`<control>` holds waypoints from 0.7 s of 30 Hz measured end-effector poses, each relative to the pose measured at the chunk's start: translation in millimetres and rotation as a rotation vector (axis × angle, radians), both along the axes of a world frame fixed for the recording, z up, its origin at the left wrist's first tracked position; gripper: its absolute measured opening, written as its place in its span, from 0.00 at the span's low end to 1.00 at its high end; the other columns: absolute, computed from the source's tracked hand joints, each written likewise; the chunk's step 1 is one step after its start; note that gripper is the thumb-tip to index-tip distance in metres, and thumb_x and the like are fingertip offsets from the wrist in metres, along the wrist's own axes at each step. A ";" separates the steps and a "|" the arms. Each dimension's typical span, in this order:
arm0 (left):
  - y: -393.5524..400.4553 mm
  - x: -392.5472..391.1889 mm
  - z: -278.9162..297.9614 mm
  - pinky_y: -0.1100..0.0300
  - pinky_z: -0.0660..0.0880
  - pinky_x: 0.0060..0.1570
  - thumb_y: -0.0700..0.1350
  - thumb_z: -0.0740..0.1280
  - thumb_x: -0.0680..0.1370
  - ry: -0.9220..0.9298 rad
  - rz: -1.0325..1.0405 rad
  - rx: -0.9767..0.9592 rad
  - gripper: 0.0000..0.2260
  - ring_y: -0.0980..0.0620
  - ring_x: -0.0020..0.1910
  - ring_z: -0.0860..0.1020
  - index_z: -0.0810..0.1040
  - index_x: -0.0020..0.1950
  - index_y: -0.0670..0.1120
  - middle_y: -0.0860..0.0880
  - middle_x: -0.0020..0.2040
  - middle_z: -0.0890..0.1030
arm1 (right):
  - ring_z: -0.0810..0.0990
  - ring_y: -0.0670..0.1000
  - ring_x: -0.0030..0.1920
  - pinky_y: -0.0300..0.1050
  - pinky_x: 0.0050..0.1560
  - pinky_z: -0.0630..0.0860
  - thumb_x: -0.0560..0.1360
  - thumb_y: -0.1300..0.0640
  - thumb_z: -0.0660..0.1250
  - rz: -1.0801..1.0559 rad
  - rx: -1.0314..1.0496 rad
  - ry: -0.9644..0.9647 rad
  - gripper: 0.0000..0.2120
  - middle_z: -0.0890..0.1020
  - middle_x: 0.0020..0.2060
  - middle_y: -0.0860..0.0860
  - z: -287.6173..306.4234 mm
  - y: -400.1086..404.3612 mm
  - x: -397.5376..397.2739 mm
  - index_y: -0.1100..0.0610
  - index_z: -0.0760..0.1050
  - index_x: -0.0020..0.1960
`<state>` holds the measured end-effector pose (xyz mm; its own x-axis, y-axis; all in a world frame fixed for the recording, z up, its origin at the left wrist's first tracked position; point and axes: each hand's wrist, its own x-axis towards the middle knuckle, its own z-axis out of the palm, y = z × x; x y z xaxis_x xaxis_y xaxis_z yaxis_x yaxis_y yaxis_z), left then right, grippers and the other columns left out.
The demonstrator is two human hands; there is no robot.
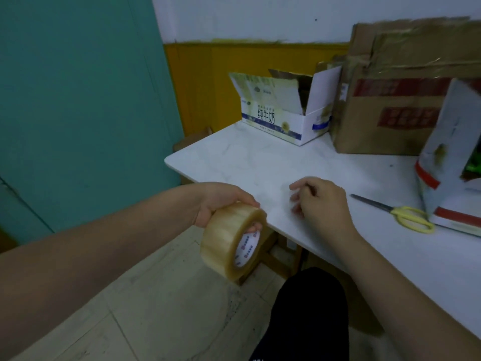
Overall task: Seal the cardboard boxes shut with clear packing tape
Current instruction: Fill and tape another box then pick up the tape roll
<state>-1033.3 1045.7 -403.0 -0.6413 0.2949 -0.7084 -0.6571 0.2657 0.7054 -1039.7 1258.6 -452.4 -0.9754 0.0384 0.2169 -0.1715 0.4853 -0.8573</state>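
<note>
My left hand (221, 203) grips a big roll of clear packing tape (230, 239), fingers through its core, just off the near left edge of the white table (260, 162). My right hand (318, 201) hovers over the table beside the roll, fingers loosely curled; whether it pinches the tape's end I cannot tell. A small white milk carton box (283, 118) stands at the back with its flaps open. A large brown cardboard box (390, 105) stands to its right. A white box with red tape (447, 162) lies at the right edge, partly cut off.
Yellow-handled scissors (400, 213) lie on the table between my right hand and the white box. A teal door (78, 113) fills the left. A wooden stool (276, 259) sits under the table. My dark-clothed knee (309, 308) is at bottom centre.
</note>
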 end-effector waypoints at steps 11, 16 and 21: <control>28.9 47.9 35.5 0.51 0.74 0.65 0.55 0.70 0.79 0.624 -0.118 -0.327 0.09 0.48 0.54 0.83 0.84 0.50 0.51 0.49 0.45 0.87 | 0.85 0.52 0.54 0.51 0.64 0.76 0.77 0.43 0.68 0.232 -0.718 -0.660 0.16 0.87 0.50 0.53 25.8 -16.4 38.8 0.54 0.83 0.54; 69.8 72.8 34.7 0.56 0.81 0.42 0.49 0.65 0.83 0.556 -0.064 -0.043 0.10 0.46 0.40 0.85 0.81 0.57 0.44 0.40 0.45 0.86 | 0.86 0.52 0.45 0.40 0.47 0.82 0.79 0.59 0.67 0.009 -0.851 -0.272 0.09 0.87 0.45 0.56 55.8 3.8 65.2 0.61 0.84 0.46; 149.9 101.8 47.4 0.68 0.74 0.25 0.51 0.67 0.81 0.622 -0.039 0.124 0.15 0.59 0.30 0.83 0.74 0.67 0.47 0.54 0.33 0.85 | 0.86 0.51 0.44 0.42 0.50 0.82 0.80 0.58 0.66 -0.190 -0.673 0.199 0.10 0.87 0.41 0.53 83.7 62.0 109.6 0.58 0.83 0.45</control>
<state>-931.6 1195.6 -355.6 -0.9088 0.3829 -0.1657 -0.1058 0.1728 0.9793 -930.1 1320.6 -368.8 -0.8832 0.3909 0.2591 -0.3204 -0.0995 -0.9420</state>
